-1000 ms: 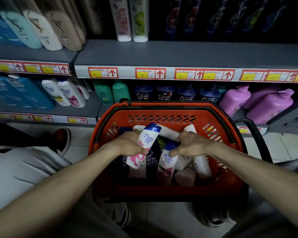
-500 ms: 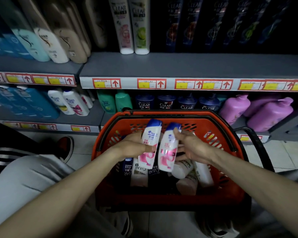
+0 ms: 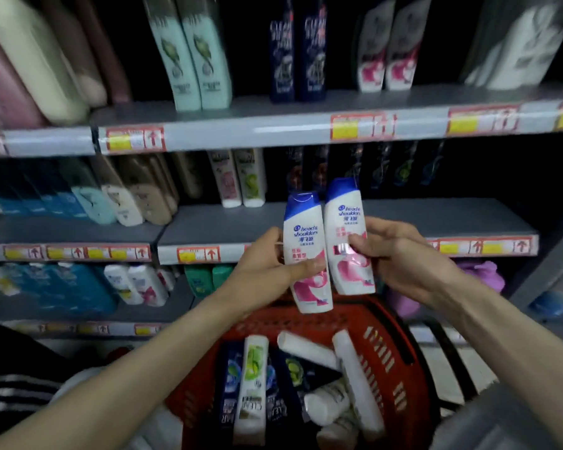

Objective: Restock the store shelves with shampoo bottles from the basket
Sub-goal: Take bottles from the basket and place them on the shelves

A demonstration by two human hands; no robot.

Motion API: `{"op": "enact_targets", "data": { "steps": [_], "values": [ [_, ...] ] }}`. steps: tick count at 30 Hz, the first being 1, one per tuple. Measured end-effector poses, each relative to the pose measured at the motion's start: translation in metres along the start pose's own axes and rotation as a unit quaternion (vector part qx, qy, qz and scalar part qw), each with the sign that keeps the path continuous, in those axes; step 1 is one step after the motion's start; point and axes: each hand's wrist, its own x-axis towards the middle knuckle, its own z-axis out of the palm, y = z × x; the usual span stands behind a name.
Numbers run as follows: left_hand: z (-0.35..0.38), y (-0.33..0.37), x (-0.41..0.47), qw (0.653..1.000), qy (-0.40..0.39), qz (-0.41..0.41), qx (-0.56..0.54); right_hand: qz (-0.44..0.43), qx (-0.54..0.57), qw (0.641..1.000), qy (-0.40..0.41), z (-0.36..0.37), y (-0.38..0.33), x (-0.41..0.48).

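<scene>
Head view: left hand [image 3: 267, 264] grips a Head & Shoulders bottle [image 3: 306, 245], right hand [image 3: 403, 254] grips a second bottle [image 3: 346, 228], upright side by side between the hands. Red basket [image 3: 384, 352] sits below them.

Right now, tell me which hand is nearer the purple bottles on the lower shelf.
Right. The right hand grips a shampoo bottle just left of the purple bottles; the left hand, gripping the other bottle, is farther left.
</scene>
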Motion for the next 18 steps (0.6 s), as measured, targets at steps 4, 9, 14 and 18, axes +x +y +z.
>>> {"op": "enact_targets", "data": {
  "steps": [4,9,14,18],
  "values": [
    [0.018,0.082,0.026,0.998,0.009,0.058,-0.011,-0.073,0.003,0.997,0.007,-0.008,-0.073,-0.005],
    [0.037,0.167,0.058,0.992,0.015,0.126,-0.020,-0.140,-0.013,0.990,0.030,-0.016,-0.149,-0.002],
    [0.050,0.216,0.103,0.985,0.031,0.166,0.037,-0.191,-0.035,0.977,0.090,-0.026,-0.206,0.022],
    [0.065,0.235,0.154,0.976,0.088,0.176,0.094,-0.172,-0.042,0.969,0.175,-0.043,-0.231,0.055]
  ]
}}
